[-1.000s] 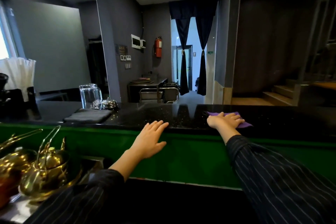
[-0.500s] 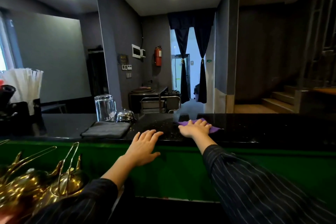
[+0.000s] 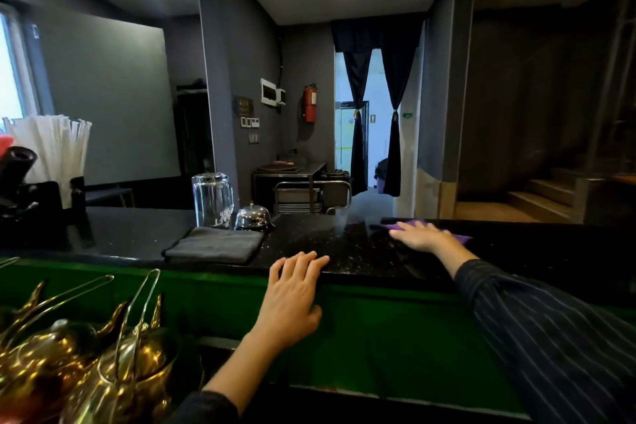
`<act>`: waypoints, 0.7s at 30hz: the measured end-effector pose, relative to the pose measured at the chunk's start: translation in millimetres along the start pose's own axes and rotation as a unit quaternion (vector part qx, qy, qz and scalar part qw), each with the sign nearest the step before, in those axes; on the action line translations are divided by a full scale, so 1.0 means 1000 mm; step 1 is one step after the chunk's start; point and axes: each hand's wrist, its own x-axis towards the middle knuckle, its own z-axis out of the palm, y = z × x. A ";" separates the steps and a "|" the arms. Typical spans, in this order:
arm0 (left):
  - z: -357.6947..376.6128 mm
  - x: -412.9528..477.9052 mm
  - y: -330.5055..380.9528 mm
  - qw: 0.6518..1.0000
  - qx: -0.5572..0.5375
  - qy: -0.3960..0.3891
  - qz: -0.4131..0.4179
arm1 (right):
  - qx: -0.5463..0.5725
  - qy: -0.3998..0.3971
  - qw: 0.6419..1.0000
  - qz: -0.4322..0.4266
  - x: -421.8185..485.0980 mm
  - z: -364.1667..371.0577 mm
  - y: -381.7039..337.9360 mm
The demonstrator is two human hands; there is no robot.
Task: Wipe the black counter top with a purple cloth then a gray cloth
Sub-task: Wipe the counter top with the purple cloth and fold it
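the purple cloth (image 3: 430, 230) lies flat on the black table (image 3: 344, 244), right of centre in the frame, near the far edge. it looks thin, soft and light, so i judge it slides easily on the glossy speckled stone and will bunch unless a flat palm presses it down across its middle. only a purple strip shows past the right hand (image 3: 421, 237), which lies spread on top of it, fingers (image 3: 401, 234) stretched out and pressing rather than pinching. the left hand (image 3: 292, 293) rests open on the near edge of the table at centre frame, fingertips on the stone and palm against the green front below, holding nothing.

the gray cloth (image 3: 213, 244) sits folded into a neat rectangle on the table left of centre, well apart from both hands. it looks thicker and plusher, likely easiest lifted by a folded edge. just behind it stand an upturned glass jug (image 3: 212, 200) and a small metal bell (image 3: 253, 217), both close enough to knock.
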 end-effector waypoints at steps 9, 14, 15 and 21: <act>0.004 0.008 -0.005 0.999 -0.010 -0.026 0.020 | -0.028 0.036 0.995 0.094 0.034 0.001 -0.040; 0.000 0.008 -0.009 0.997 -0.038 -0.056 0.028 | -0.041 0.007 0.998 -0.049 0.019 0.016 -0.104; -0.003 0.007 -0.010 0.997 -0.047 -0.060 0.028 | -0.040 -0.001 0.996 -0.079 0.012 0.020 -0.117; -0.022 0.001 -0.020 0.987 -0.141 -0.070 -0.009 | -0.030 -0.032 0.975 -0.216 -0.035 0.037 -0.149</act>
